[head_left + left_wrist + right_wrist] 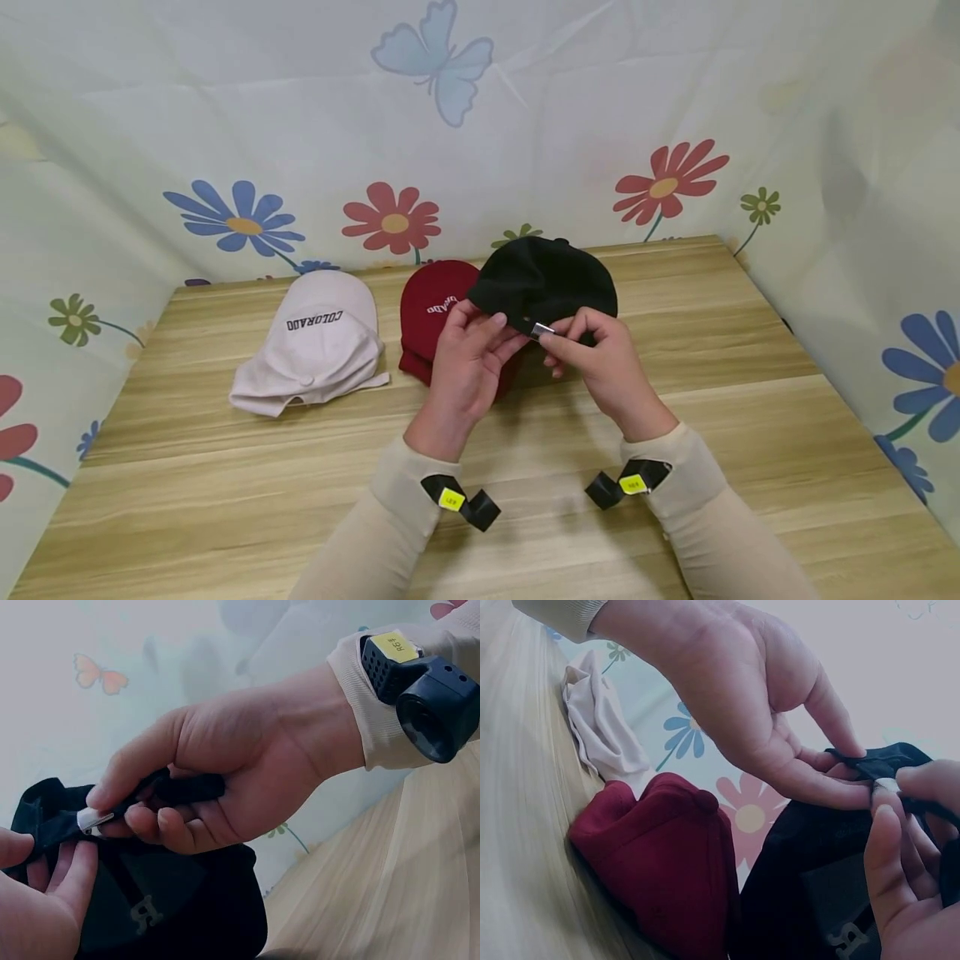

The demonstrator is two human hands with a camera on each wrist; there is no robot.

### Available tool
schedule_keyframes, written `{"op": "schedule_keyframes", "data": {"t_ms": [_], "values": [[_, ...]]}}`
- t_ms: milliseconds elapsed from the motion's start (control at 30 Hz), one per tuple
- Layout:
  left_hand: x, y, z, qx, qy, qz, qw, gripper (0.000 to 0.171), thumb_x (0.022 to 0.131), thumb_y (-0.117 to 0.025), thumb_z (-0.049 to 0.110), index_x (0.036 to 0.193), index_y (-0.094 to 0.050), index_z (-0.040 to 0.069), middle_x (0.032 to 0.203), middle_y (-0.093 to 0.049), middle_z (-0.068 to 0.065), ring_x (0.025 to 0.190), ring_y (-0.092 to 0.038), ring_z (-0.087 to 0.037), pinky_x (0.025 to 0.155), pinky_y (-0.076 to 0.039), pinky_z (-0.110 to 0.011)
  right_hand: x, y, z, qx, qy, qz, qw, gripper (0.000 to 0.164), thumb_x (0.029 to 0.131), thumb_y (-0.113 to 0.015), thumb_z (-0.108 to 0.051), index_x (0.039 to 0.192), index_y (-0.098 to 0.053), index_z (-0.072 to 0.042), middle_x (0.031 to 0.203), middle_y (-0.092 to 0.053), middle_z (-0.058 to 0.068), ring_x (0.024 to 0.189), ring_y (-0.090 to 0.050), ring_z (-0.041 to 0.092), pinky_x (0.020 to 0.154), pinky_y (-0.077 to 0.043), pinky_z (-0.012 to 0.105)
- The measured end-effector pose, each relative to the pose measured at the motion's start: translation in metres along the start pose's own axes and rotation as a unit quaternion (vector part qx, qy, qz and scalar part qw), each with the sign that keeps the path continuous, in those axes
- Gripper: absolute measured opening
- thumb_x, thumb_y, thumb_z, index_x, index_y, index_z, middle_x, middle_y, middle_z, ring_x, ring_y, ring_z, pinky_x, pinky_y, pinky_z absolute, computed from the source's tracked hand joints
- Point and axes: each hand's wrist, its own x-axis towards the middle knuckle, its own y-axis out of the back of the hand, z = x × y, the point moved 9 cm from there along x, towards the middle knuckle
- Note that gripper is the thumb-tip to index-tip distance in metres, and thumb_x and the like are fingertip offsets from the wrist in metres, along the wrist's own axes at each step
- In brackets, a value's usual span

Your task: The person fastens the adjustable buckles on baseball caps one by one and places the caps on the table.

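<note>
A black baseball cap [551, 279] is held up over the table, its back strap toward me. My left hand [472, 354] pinches the strap's edge between thumb and fingers, left of a silver metal buckle [542, 331]. At the buckle, my right hand [603, 358] grips with thumb and fingers. In the left wrist view the black strap end [191, 787] runs through the right hand's curled fingers. A pale letter patch [145, 913] shows on the cap there. Behind my left hand lies a dark red cap [431, 308], partly hidden.
On the left of the wooden table [225, 492] lies a pale pink cap [322, 333] with COLORADO lettering, its strap sticking out to the right. A flower-printed cloth [517, 150] hangs behind the table and along both sides.
</note>
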Motion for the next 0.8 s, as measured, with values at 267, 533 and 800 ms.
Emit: {"op": "schedule_keyframes", "data": {"t_ms": [267,533,800], "values": [[-0.002,-0.007,-0.002,-0.006,0.002,-0.033,0.9995,0.028,0.091,-0.05,0.004,0.116,-0.043,0.015,0.111,-0.057,-0.008,0.092,-0.065,-0.021,0.091,-0.047,-0.04,0.0,0.006,0.003,0.001,-0.021,0.006,1.0,0.024,0.077,-0.071,-0.01,0.085,-0.049,-0.004,0.067,-0.058,0.009,0.047,-0.056,0.019,0.045,-0.052,0.035],[-0.003,-0.013,-0.006,-0.014,0.004,-0.063,0.9979,0.033,0.092,-0.045,0.001,0.121,-0.04,0.015,0.114,-0.055,-0.007,0.094,-0.065,-0.018,0.09,-0.049,-0.036,0.0,0.001,0.009,0.041,-0.043,-0.031,0.998,0.023,0.079,-0.068,-0.008,0.084,-0.046,-0.003,0.065,-0.065,0.006,0.043,-0.056,0.017,0.042,-0.051,0.031],[-0.005,-0.018,-0.008,-0.016,0.023,-0.09,0.9956,0.035,0.093,-0.045,0.001,0.124,-0.039,0.016,0.112,-0.055,-0.006,0.093,-0.064,-0.017,0.087,-0.051,-0.033,-0.002,-0.006,0.017,0.086,-0.084,-0.068,0.99,0.022,0.082,-0.064,-0.006,0.079,-0.043,-0.004,0.06,-0.061,0.006,0.042,-0.057,0.016,0.041,-0.05,0.03]]}}
